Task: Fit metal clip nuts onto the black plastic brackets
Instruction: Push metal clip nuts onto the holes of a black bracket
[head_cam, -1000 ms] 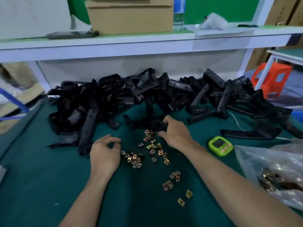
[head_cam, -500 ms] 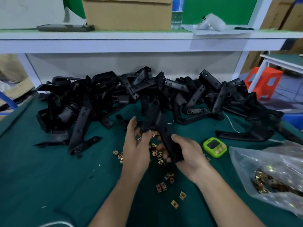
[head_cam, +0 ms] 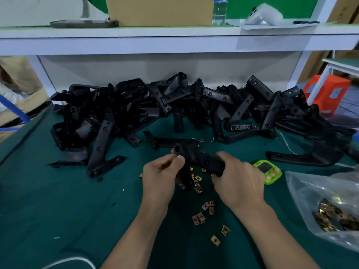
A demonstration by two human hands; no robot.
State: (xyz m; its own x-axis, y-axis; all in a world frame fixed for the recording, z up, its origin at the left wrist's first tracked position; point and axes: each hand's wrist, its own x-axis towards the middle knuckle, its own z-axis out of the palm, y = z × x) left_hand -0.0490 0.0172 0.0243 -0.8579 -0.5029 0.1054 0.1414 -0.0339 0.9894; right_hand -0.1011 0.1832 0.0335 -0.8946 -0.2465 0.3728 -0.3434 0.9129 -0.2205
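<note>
Between the two hands, over the middle of the green surface (head_cam: 58, 210), a black bracket (head_cam: 200, 159) is held up. Its long axis runs crosswise, from its far-left end at the left hand (head_cam: 161, 177) to its near-right end in the right hand (head_cam: 239, 181), dipping slightly toward the right; a shorter leg drops toward the near side between the hands. The right grip is wrapped round the right end, fingers curled over it. The left grip is narrow, thumb and curled fingers pinching the left end beside a round hole; whether a clip nut sits under those fingers I cannot tell. Loose brass-coloured clip nuts (head_cam: 198, 219) lie scattered on the surface below and nearer than the hands. A long pile of brackets (head_cam: 174, 105) stretches across the far side, below a white shelf (head_cam: 174, 43) that carries a cardboard box (head_cam: 161, 12). Right of the hands sit a green timer (head_cam: 269, 171) and, nearer, a clear bag (head_cam: 310, 187) of more clip nuts. An orange stool (head_cam: 328, 94) stands far right, off the surface
</note>
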